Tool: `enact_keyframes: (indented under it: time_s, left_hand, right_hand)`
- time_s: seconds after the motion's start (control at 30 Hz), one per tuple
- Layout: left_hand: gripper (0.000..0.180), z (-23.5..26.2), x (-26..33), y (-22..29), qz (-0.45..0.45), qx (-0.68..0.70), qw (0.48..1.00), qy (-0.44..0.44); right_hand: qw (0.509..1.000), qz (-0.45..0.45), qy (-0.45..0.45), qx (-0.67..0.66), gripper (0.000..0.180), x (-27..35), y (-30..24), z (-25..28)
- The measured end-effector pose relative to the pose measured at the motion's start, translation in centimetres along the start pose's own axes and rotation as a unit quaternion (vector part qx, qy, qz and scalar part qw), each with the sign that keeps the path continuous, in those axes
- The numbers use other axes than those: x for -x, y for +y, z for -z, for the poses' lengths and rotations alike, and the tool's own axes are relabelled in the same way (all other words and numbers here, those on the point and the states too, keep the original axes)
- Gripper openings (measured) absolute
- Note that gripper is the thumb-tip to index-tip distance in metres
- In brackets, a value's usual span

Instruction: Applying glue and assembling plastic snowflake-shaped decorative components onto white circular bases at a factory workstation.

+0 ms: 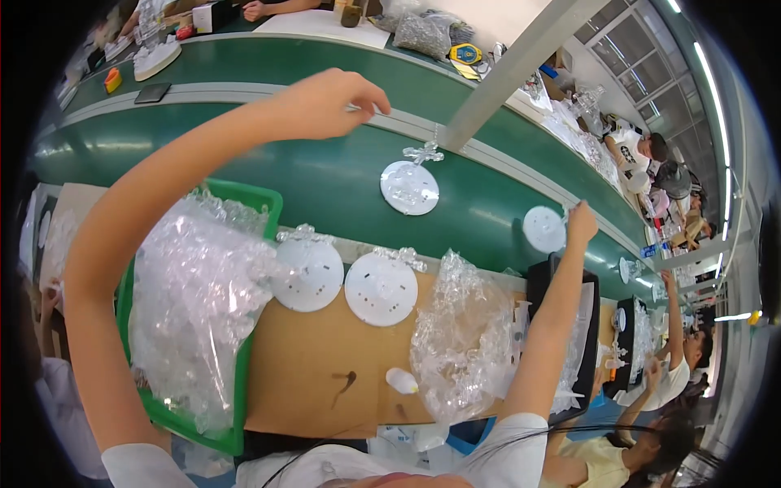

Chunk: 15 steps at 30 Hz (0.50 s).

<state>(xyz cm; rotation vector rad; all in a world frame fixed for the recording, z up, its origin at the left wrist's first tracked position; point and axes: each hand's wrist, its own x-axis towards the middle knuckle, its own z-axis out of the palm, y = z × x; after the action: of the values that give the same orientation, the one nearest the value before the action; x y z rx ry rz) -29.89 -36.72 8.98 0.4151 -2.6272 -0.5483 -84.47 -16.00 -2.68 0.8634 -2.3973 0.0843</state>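
Observation:
My left hand (335, 104) is raised over the green conveyor belt, its fingers curled toward the thumb; a tiny clear bit shows there, too small to name. To the right, my right hand (581, 223) reaches out over the belt, fingers closed at the edge of a white round disc (543, 229) where clear plastic shows. Between the hands, another white disc (409, 189) lies on the belt with a clear flower-like plastic piece (423, 153) at its far edge. Two more discs, a left one (309, 276) and a right one (381, 288), rest on the near bench beside clear pieces.
A green crate (244, 382) full of clear plastic bags stands at left. A clear bag of parts (464, 342), a small white bottle (401, 380) and a black bin (587, 342) are on the cardboard-covered bench. A grey post (521, 73) rises beyond the belt. Co-workers sit along the line.

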Motion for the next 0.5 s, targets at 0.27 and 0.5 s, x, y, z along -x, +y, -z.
enact_keyframes:
  time_s: [0.27, 0.5]
  left_hand:
    - [0.014, 6.0, 19.8, 11.0, 0.032, -0.179, 0.977, 0.111]
    - [0.011, 0.1, 41.7, 10.2, 0.300, -0.133, 0.945, -0.011]
  right_hand:
    - [0.927, 0.223, -0.024, -0.299, 0.021, 5.9, -8.3, 26.3]
    - [0.832, 0.345, -0.121, -0.417, 0.017, 28.8, -19.1, 31.3]
